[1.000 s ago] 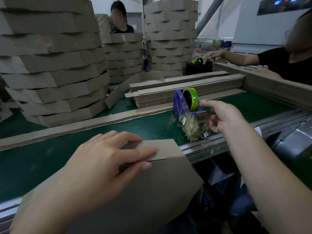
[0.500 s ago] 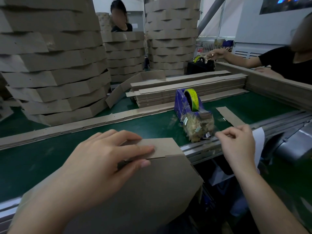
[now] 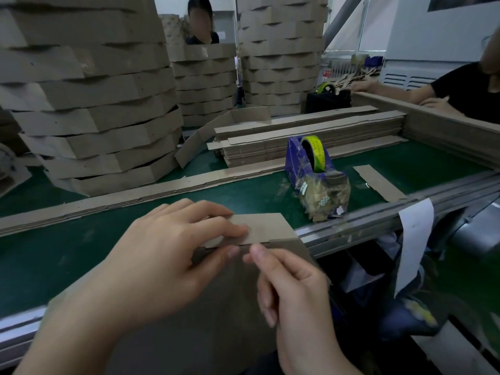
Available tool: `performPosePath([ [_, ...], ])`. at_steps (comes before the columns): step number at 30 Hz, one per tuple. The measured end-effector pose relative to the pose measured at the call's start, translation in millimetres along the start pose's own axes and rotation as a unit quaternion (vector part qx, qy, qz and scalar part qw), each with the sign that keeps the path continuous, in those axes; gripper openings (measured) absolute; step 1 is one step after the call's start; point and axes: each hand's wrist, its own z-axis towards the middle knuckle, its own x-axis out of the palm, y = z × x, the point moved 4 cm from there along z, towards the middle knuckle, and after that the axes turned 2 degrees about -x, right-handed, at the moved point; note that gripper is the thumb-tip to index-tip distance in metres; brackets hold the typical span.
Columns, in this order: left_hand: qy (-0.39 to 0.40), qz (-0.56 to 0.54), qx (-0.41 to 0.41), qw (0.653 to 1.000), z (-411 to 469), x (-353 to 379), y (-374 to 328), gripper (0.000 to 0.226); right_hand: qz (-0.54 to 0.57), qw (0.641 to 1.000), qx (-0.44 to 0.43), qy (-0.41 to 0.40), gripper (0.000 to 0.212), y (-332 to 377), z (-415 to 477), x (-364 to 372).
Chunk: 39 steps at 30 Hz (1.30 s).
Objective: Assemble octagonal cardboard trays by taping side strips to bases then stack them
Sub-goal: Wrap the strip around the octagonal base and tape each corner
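Your right hand has come back from the blue tape dispenser with its yellow-green roll to the seam, fingers curled in a pinch; whether they hold tape doesn't show. Your left hand still presses flat fingers on the brown cardboard side strip against the brown cardboard base at the green counter's near edge. Taping looks next.
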Motion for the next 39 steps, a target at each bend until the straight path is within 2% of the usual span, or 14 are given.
performPosePath([
  [5,-0.003,-0.001,0.007,1.000,-0.6,-0.9,-2.0,0.036,0.016,0.998,0.046,-0.038,0.039,-2.4,1.6,2.2],
  [12,0.008,-0.016,-0.003,1.000,-3.1,-4.7,-3.3,0.028,0.013,0.999,0.047,-0.019,0.039,-2.2,1.8,2.1],
  [17,0.040,0.017,-0.009,0.999,-4.3,-7.1,-3.6,0.037,0.001,0.998,0.062,0.026,0.036,-7.5,-0.5,-1.3],
  [21,0.078,-0.021,-0.053,0.995,-0.2,-7.9,1.8,0.053,-0.012,0.997,0.064,0.050,0.038,-8.0,1.4,-2.1],
  [24,0.026,0.016,-0.071,0.997,5.5,-7.0,-6.7,0.055,-0.019,0.996,0.060,0.059,0.041,-9.2,3.0,-2.1],
  [27,-0.041,0.073,-0.081,0.993,10.7,-6.7,-22.2,0.031,-0.033,0.995,0.056,0.076,0.040,-9.4,2.3,-0.6],
  [29,-0.069,0.083,-0.079,0.991,12.3,-3.2,-23.7,0.025,-0.041,0.995,0.059,0.075,0.037,-9.3,3.4,-3.5],
  [32,-0.075,0.080,-0.059,0.992,11.9,0.9,-18.8,0.033,-0.084,0.987,0.102,0.088,0.034,-13.9,2.9,-10.0],
  [35,-0.072,0.084,-0.044,0.993,10.9,-0.2,-13.5,0.038,-0.141,0.970,0.176,0.088,0.050,-31.4,-8.3,-16.4],
  [37,-0.073,0.085,-0.026,0.993,8.3,-1.7,-10.3,0.037,-0.146,0.979,0.128,0.059,0.044,-32.0,-10.5,-21.3],
  [39,-0.071,0.099,-0.002,0.992,4.8,-1.9,-8.8,0.035,-0.126,0.991,-0.030,-0.010,0.045,-19.7,-4.1,-34.3],
])
